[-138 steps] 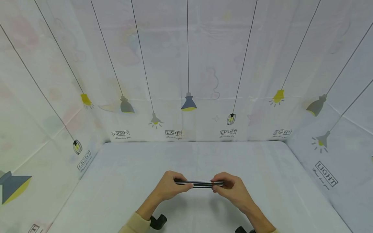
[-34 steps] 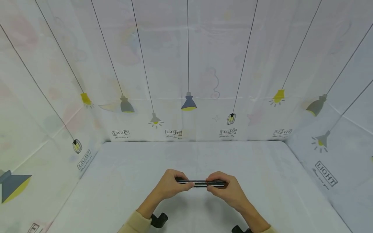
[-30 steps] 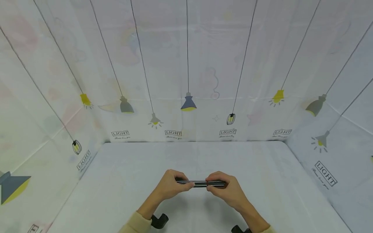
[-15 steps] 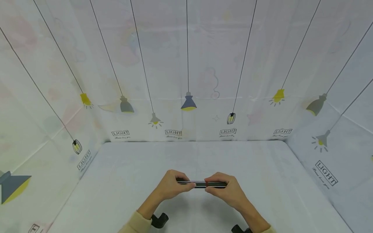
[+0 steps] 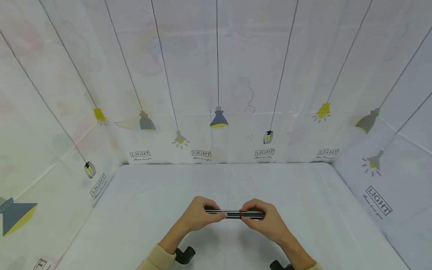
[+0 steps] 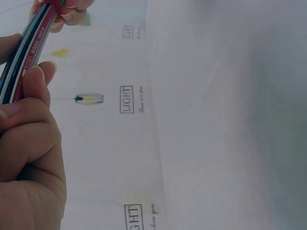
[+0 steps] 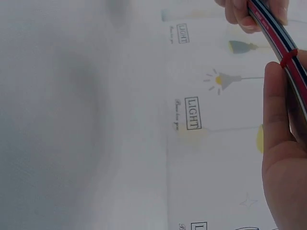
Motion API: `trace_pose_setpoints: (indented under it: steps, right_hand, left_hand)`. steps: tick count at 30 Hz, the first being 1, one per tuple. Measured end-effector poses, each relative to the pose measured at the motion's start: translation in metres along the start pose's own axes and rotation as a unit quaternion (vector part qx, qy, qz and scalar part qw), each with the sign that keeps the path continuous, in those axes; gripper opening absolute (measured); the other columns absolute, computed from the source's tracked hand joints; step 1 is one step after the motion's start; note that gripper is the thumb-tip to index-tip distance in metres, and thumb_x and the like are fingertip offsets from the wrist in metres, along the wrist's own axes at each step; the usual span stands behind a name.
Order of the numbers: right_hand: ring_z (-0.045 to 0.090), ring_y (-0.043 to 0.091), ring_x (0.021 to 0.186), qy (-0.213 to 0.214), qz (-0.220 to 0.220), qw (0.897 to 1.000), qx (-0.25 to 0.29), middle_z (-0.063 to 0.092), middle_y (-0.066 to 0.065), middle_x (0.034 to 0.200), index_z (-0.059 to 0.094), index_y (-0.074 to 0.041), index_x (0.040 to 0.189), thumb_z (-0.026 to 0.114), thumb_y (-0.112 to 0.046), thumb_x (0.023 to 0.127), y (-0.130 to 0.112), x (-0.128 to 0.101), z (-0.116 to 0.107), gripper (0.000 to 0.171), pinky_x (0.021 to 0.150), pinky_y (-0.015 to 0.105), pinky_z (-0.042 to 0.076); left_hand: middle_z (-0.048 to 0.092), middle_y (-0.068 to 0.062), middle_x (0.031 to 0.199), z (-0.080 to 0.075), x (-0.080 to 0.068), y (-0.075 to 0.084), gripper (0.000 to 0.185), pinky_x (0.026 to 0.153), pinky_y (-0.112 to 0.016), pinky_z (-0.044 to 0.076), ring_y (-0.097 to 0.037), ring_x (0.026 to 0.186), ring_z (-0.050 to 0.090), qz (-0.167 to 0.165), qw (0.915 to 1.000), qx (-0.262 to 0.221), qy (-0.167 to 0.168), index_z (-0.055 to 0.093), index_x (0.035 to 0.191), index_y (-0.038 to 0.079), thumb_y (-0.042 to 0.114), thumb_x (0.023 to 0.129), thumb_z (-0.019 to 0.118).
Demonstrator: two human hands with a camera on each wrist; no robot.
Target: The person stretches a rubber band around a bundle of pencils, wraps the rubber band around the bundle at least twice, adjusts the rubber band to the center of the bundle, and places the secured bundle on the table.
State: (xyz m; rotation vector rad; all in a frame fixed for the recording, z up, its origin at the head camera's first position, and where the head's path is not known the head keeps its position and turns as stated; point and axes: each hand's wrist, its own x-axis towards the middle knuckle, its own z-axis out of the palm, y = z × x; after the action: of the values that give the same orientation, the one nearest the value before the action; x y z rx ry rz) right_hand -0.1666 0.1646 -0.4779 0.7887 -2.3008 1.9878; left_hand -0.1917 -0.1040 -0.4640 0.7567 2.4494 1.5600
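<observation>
A bundle of thin dark pencils [image 5: 233,214] with red and white stripes is held level above the white table [image 5: 222,180]. My left hand [image 5: 200,216] grips its left end, fingers curled round it. My right hand [image 5: 261,220] grips the right part, pinching beside a red rubber band [image 5: 240,214] wrapped round the bundle. In the left wrist view the bundle [image 6: 28,52] runs up from my left hand [image 6: 29,139] to the right hand's fingertips [image 6: 69,14]. The right wrist view shows the bundle [image 7: 276,33], the band [image 7: 288,58] and my right hand [image 7: 283,148].
White sheeting printed with hanging lamps and "LIGHT" labels walls the table at the back [image 5: 216,112], left [image 5: 50,150] and right [image 5: 388,157]. Black wrist camera mounts [image 5: 183,255] show near my cream sleeves at the bottom edge.
The red band and my right fingers have shifted a little to the left along the bundle. The left hand and the bundle have stayed in place.
</observation>
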Motion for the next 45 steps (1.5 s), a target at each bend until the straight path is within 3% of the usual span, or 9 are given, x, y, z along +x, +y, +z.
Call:
trace_pose_setpoints:
  steps: [13,25,34,42,45]
  right_hand:
    - [0.068,0.019,0.084,0.019,0.003,1.0,-0.02,0.072,0.008,0.099,0.078,-0.01,0.105,0.088,-0.012,0.079,0.0,0.003,0.007,0.028,0.069,0.033,0.057]
    - [0.069,0.019,0.087,-0.019,0.003,0.999,-0.037,0.072,0.008,0.105,0.074,-0.008,0.111,0.079,-0.009,0.089,0.0,0.0,-0.009,0.023,0.073,0.033,0.057]
    - [0.068,0.019,0.083,-0.028,0.015,0.999,-0.033,0.071,0.008,0.101,0.073,-0.011,0.107,0.083,-0.008,0.085,-0.001,0.0,-0.008,0.024,0.07,0.034,0.057]
    - [0.071,0.021,0.083,0.011,0.105,0.994,-0.033,0.074,0.01,0.102,0.078,-0.009,0.104,0.089,-0.019,0.079,-0.003,0.002,0.004,0.03,0.071,0.032,0.058]
    - [0.072,0.022,0.081,0.013,0.116,0.993,-0.027,0.075,0.011,0.101,0.078,-0.007,0.104,0.09,-0.019,0.078,-0.001,0.002,0.005,0.031,0.07,0.032,0.058]
  left_hand:
    - [0.068,0.005,0.07,0.007,0.004,0.003,0.019,0.051,-0.025,0.043,-0.006,0.057,0.051,-0.011,0.9994,-0.03,0.015,0.079,0.077,0.016,0.034,0.083,0.083]
    - [0.068,0.006,0.073,0.007,0.004,0.001,0.02,0.053,-0.025,0.043,-0.007,0.06,0.052,-0.018,0.9996,-0.02,-0.005,0.08,0.082,0.018,0.037,0.085,0.08]
    - [0.067,0.008,0.07,0.009,0.005,0.003,0.02,0.052,-0.025,0.043,-0.006,0.058,0.052,-0.013,0.9999,-0.007,-0.007,0.079,0.078,0.017,0.036,0.084,0.081]
    - [0.068,0.007,0.07,0.013,0.007,0.002,0.021,0.051,-0.027,0.045,-0.008,0.058,0.054,-0.015,0.9998,-0.005,0.008,0.078,0.075,0.017,0.037,0.081,0.082]
    - [0.068,0.007,0.07,0.014,0.006,0.001,0.022,0.051,-0.027,0.045,-0.008,0.059,0.055,-0.02,0.9998,0.001,0.008,0.078,0.075,0.017,0.038,0.081,0.082]
